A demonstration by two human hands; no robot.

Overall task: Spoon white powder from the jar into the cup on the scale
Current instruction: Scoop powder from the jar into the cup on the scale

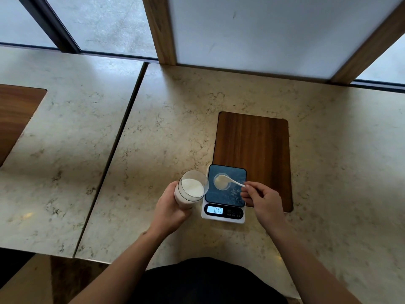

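Observation:
A clear jar [191,189] holding white powder is tilted toward the scale, gripped from below by my left hand [169,210]. The white scale [224,212] has a dark glossy platform and a lit display. A small clear cup [222,182] with some white powder stands on the platform. My right hand [262,199] pinches the handle of a white spoon [230,181], whose bowl sits over the cup's mouth.
The scale rests on a beige marble table [164,132], partly over a dark wooden inset [254,150]. A second table with another wooden inset [15,115] lies to the left across a narrow gap. A wood-framed panel [263,36] stands behind.

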